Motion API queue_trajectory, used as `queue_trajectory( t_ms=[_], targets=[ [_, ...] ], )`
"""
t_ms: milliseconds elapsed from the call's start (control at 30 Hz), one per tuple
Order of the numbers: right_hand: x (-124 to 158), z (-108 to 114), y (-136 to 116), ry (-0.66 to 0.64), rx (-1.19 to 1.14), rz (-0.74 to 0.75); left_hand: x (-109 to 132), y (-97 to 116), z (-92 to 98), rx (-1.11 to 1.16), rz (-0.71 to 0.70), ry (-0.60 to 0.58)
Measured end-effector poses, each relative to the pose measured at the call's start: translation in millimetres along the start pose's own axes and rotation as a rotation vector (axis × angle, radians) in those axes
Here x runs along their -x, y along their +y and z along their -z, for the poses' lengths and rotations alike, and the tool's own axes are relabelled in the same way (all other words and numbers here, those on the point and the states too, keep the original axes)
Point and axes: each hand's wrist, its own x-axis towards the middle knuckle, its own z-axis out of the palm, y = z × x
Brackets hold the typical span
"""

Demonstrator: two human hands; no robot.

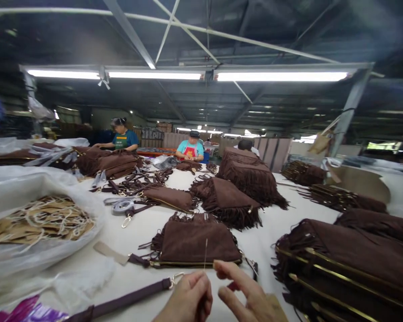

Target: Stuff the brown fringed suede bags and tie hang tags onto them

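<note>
My left hand (188, 299) is at the bottom edge, fingers curled in a pinch on a thin pale thread (206, 252) that rises straight up from it. My right hand (246, 293) is beside it, thumb and forefinger pinched near the thread's base, the other fingers stretched out. Just beyond both hands lies a brown suede fringed bag (196, 241) with a gold zip along its near edge. A dark brown strap (130, 298) with a metal clasp lies on the white table (134, 232), its clasp end touching my left hand.
Stacks of brown fringed bags lie at the right (349, 264) and in the middle (248, 181). A clear plastic bag of tan tags (36, 219) sits at the left. Loose straps and a tape roll (122, 205) lie beyond. Other people (190, 147) work at the far end.
</note>
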Motion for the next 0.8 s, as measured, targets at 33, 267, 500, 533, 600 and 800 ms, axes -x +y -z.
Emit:
queue_trajectory(
  t_ms=[33,267,500,533,600,800],
  targets=[
    [-4.1,1.5,-2.3,-0.004,-0.039,0.014,-1.4,-1.3,-6.8,-0.051,-0.001,-0.021],
    [-31.0,7.8,6.3,0.042,-0.535,-0.085,-15.1,21.9,-4.7,-0.314,-0.093,-0.017],
    [-31.1,-5.7,28.6,0.083,-0.530,-0.153,-34.1,10.4,-2.9,-0.353,-0.017,-0.008],
    [-29.7,-5.7,28.3,0.051,-0.476,-0.109,-35.1,6.7,-7.6,-0.356,-0.009,-0.016],
    [-27.4,-2.3,25.8,0.022,-0.408,-0.048,-35.8,2.9,-15.2,-0.359,0.005,-0.052],
    [-26.8,12.8,22.6,0.031,-0.649,-0.147,-34.5,18.5,-11.5,-0.381,0.068,-0.155]
  ],
)
